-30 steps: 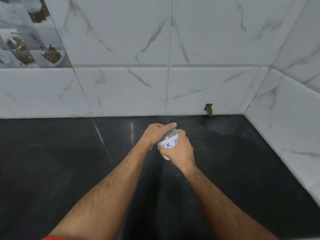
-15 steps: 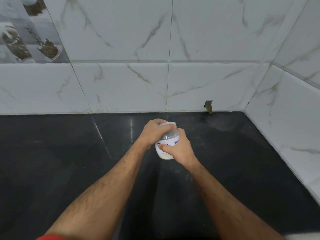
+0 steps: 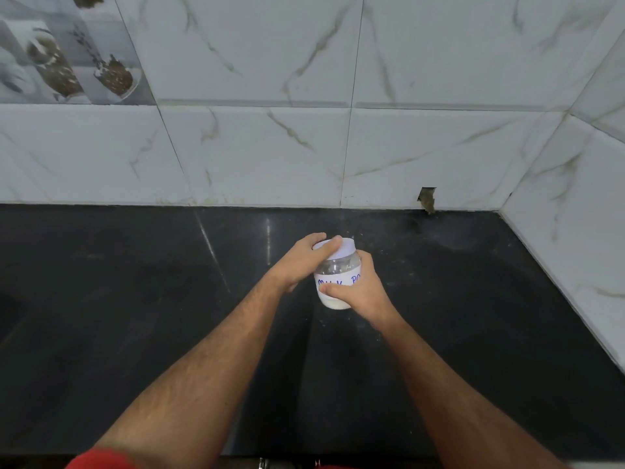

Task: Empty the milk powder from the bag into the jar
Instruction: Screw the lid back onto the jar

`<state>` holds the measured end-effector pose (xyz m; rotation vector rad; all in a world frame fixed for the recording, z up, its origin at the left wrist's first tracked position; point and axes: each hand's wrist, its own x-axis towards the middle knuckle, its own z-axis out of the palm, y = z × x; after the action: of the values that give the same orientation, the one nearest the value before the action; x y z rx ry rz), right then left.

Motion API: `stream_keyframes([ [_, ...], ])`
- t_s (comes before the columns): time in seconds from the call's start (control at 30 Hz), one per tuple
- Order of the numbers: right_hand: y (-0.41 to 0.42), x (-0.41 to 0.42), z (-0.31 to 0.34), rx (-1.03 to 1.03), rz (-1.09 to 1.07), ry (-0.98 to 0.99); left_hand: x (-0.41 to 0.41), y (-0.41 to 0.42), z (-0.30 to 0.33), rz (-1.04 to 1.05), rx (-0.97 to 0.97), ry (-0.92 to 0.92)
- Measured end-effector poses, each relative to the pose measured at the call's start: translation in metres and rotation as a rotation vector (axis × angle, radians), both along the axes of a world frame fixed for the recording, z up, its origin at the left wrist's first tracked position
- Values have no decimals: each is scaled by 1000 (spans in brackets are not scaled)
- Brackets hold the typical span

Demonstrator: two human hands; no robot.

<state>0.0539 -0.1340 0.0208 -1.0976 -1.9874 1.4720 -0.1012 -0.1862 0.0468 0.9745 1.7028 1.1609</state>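
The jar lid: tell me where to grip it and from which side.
Grip the white lid around its round rim, coming from above on the left, as the left hand does. The jar stands roughly upright with the lid on top, and the right hand already steadies the labelled body.

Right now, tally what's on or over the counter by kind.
Jars: 1, the labelled jar
Lids: 1, the white lid on it
Hands: 2, left hand on the lid, right hand round the jar
Bags: 0 in view
Total: 4
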Motion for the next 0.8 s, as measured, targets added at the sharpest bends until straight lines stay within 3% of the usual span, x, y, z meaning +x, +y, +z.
stream_keyframes([
  [0.1, 2, 2, -12, -31, -17, 19, -5, -16, -15, 24, 1, -100],
  [0.43, 6, -2, -41, -100, 51, -58, -13, -40, -56, 50, -87, -116],
  [0.8, 88, -40, -18, 29, 123, -171, -43, 26, -44, 70, -44, -15],
])
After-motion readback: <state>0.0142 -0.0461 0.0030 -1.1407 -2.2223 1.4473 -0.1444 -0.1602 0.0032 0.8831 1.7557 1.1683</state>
